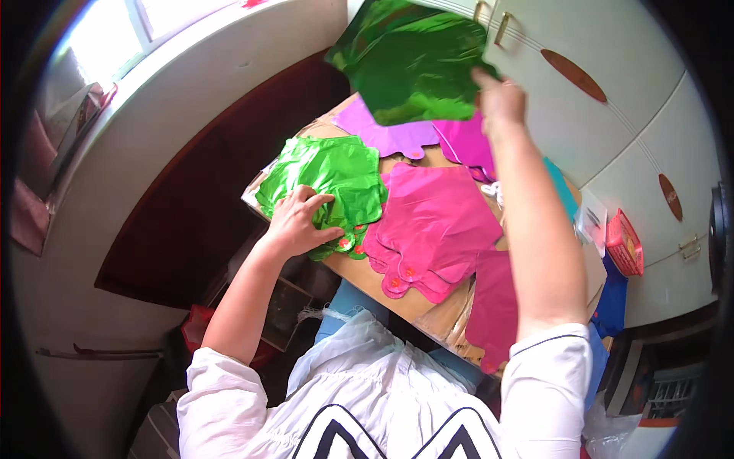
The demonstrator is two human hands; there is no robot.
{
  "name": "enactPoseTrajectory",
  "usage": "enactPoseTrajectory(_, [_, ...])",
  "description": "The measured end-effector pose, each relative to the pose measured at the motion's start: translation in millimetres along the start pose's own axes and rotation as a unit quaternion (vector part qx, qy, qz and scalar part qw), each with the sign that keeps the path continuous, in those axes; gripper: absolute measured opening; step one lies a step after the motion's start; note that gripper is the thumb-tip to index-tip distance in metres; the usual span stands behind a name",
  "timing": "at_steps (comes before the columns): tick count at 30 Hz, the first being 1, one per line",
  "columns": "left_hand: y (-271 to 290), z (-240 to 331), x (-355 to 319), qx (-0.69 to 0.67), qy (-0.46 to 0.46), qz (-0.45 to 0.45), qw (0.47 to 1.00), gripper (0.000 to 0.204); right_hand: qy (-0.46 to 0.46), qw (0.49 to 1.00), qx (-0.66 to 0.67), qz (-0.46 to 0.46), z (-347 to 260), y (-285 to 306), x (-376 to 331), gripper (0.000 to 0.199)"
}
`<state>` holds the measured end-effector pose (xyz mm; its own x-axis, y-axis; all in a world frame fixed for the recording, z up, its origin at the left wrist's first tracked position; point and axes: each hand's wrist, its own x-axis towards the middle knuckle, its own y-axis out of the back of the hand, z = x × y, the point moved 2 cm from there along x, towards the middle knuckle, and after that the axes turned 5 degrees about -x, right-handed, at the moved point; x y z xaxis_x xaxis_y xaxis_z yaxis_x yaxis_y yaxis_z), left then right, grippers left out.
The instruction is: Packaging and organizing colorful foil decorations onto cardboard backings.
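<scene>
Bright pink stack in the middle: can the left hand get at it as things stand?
Likely yes: the left hand rests on the light green stack, just left of the pink stack, whose top looks uncovered on that side.

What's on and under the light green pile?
On top: the left hand. Under: tan tabletop shows beside the near edge of the light green pile; what the pile covers can't be seen.

We've got daylight blazing from the window [99,50] at upper left, burnt to white! Glare streaks the dark green sheet [417,65], we see the right hand [503,101] blurred, and cabinet doors [589,141] bow toward a black rim.
</scene>
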<state>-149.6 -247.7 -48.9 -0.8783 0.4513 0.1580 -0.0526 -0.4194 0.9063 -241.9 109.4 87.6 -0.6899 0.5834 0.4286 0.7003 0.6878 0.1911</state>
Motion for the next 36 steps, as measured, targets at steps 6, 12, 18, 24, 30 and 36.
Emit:
enactPoseTrajectory(6, [-1, 3, 2, -0.016, -0.022, 0.01, 1.0, 0.061, 0.372, 0.893, -0.248, -0.05, -78, 157, -75, 0.016])
enactPoseTrajectory(12, [1, 7, 3, -0.031, -0.015, -0.005, 0.999, 0.062, 0.463, 0.731, -0.465, -0.188, -39, 253, -227, 0.025])
enactPoseTrajectory(18, [1, 9, 7, -0.028, -0.044, -0.004, 0.999, 0.056, 0.364, 0.758, -0.488, -0.236, 29, 278, -300, 0.029])
enactPoseTrajectory(24, [1, 9, 8, -0.029, -0.044, -0.001, 0.999, 0.056, 0.351, 0.773, -0.473, -0.235, 42, 278, -315, 0.027])
enactPoseTrajectory(30, [5, 8, 9, -0.039, -0.03, 0.005, 0.999, 0.05, 0.33, 0.773, -0.469, -0.271, 42, 272, -317, 0.023])
enactPoseTrajectory(36, [10, 8, 15, -0.04, -0.048, 0.035, 0.997, 0.043, 0.27, 0.781, -0.433, -0.359, 24, 265, -303, 0.05])
